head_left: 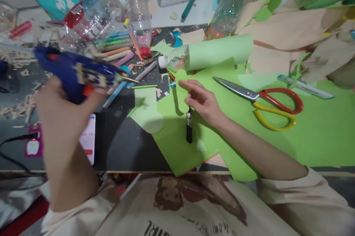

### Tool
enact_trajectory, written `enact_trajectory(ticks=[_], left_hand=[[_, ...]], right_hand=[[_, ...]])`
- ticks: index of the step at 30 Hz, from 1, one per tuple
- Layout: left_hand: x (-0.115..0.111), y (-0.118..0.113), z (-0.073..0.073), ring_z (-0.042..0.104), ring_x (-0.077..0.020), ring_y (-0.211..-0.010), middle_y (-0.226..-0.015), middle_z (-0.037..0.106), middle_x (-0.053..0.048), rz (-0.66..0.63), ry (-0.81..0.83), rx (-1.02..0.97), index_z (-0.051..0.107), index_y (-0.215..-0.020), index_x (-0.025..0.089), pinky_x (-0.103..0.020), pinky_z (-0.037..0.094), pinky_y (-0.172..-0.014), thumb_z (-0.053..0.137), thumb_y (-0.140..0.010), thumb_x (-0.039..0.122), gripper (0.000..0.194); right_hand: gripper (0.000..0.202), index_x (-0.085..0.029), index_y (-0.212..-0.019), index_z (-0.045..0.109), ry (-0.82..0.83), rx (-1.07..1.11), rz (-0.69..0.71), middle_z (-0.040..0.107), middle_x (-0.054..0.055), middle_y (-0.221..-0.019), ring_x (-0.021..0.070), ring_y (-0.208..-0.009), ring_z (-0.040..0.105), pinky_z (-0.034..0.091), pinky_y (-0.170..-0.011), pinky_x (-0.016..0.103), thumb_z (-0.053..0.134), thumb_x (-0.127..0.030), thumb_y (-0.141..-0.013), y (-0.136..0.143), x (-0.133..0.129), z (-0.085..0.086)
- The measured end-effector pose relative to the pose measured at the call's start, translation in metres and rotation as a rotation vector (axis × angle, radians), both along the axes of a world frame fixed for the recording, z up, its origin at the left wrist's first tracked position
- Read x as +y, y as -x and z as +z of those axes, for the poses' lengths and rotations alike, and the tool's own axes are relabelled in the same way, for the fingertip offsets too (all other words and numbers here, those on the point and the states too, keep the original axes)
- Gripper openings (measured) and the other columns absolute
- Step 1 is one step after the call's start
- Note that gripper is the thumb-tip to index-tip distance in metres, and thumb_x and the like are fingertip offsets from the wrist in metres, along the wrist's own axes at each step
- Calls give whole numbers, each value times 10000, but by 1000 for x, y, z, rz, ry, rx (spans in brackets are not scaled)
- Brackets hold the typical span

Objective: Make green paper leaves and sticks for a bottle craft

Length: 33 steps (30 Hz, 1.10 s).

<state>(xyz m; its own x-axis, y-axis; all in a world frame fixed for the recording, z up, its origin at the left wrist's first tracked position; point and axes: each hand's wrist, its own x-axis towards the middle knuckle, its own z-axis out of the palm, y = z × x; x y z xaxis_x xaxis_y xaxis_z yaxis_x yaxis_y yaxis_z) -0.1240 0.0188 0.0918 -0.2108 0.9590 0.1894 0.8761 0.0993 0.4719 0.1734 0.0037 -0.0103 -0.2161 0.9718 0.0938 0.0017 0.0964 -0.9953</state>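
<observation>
My left hand (65,114) is raised on the left, wrapped round a blue hot glue gun (83,69). The gun's metal nozzle points right; hand and gun are slightly blurred. Near the middle, my right hand (203,103) has its thumb and forefinger at the edge of a narrow light-green paper cutout (182,97) with rounded ends, pinching it over the green sheet. Just below lies a small cutter with a black handle (189,132). Left of it rests a paler green cutout (148,114), with thin green paper strips (144,87) beside it.
Red-and-yellow-handled scissors (249,93) lie on the large green paper (313,143) at right. Behind is a bottle wrapped in green paper (219,51). Markers (119,53), plastic bottles (138,14) and scraps crowd the back. A phone (88,140) lies under my left forearm.
</observation>
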Motion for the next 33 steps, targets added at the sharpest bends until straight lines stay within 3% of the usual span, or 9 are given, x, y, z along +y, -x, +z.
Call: enact_trajectory(ticks=[3,6,11,14,18,25,33], left_hand=[[-7,-54,-9,641,-230,-824,-897,704,-38,-41,18,-79,645,-1094,137,-395,550,-817,809,-548,425,639],[-6,-74,-28,669,-278,-952,-1039,708,-87,-125,28,-170,623,-1100,149,-428,537,-908,828,-553,390,632],[-8,-77,-48,667,-202,-909,-1009,695,-29,-220,22,-311,637,-976,212,-305,538,-879,759,-682,295,329],[-10,-77,-50,635,-178,-848,-879,659,3,-204,-10,-289,639,-958,220,-268,533,-794,758,-687,266,300],[-11,-77,-53,592,-142,-723,-929,665,-12,-175,-46,-169,641,-995,188,-272,522,-731,696,-698,249,309],[-10,-76,-61,643,-226,-807,-901,684,-58,-177,60,8,634,-1015,177,-349,536,-782,648,-714,317,332],[-8,-70,-67,647,-291,-976,-984,677,-91,-220,65,36,611,-1064,189,-401,527,-877,629,-730,351,372]], right_hand=[[426,-335,-1260,655,-6,21,12,576,56,-1257,145,-754,546,570,-722,357,635,-519,-876,0,1,-1],[458,-339,-1283,629,27,8,26,549,61,-1309,143,-744,559,565,-715,350,641,-528,-866,0,1,0],[451,-329,-1302,602,57,1,12,527,62,-1382,120,-704,552,577,-713,332,656,-399,-860,0,1,3],[468,-332,-1327,573,31,-17,-1,526,56,-1389,118,-712,553,582,-723,322,628,-310,-863,1,-1,3],[509,-322,-1379,521,-34,-82,13,501,71,-1415,123,-743,560,588,-732,327,594,-265,-878,1,-3,2],[514,-364,-1429,473,-70,-112,47,456,68,-1464,138,-785,569,595,-762,353,567,-297,-928,-1,-3,-2],[533,-361,-1423,488,-74,-99,30,461,64,-1471,132,-759,559,596,-756,361,573,-262,-907,0,-3,-4]])
